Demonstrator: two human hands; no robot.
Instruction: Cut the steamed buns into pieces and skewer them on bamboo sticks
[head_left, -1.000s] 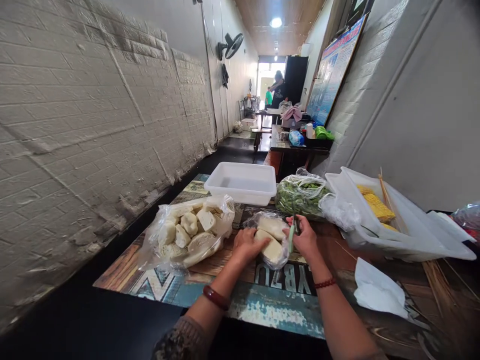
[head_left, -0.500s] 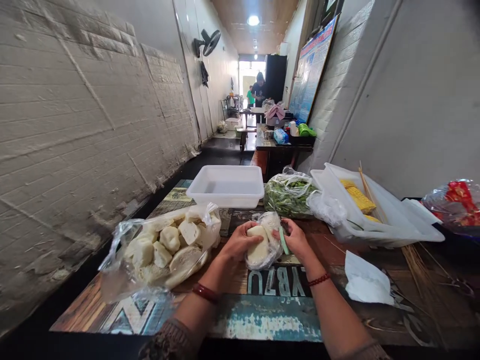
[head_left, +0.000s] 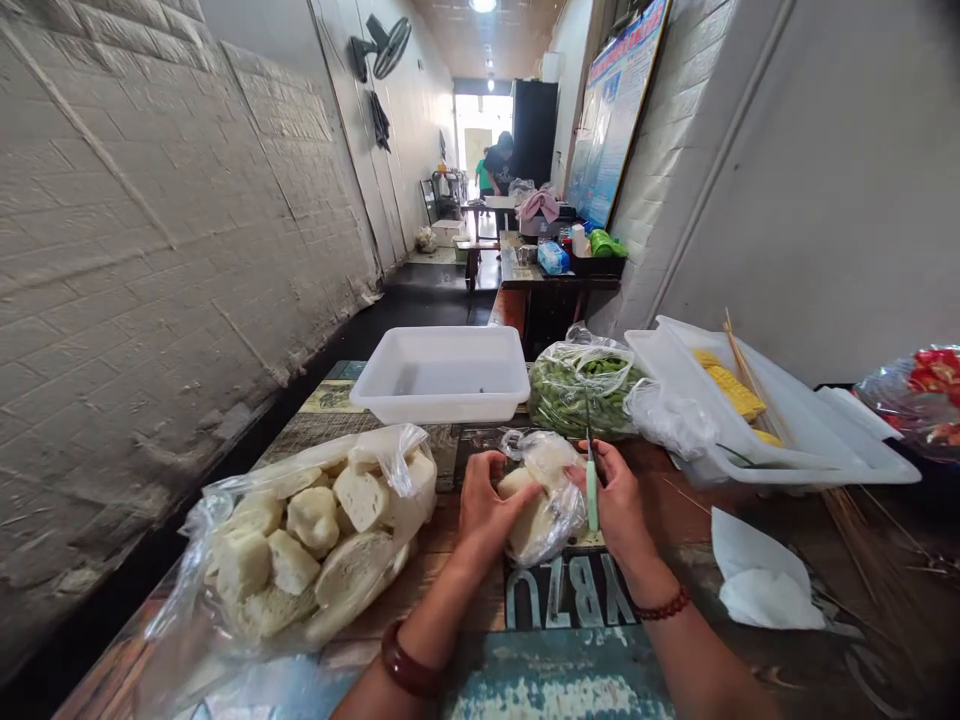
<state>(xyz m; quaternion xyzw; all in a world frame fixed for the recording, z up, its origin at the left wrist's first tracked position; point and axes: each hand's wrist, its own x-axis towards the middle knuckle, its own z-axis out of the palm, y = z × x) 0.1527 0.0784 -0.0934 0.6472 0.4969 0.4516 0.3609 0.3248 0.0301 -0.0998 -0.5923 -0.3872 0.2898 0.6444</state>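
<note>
Green-handled knife [head_left: 592, 497] clamped in right hand [head_left: 619, 500], left hand [head_left: 487, 507] gripping the small bag [head_left: 559, 518] — if it slips, I fear a cut.

Your one camera, worn on your head, looks forward and down across the table [head_left: 577, 660] from its near side, your left hand [head_left: 487, 510] and right hand [head_left: 619, 505] close below, the bright doorway [head_left: 466, 115] well beyond the far edge.
</note>
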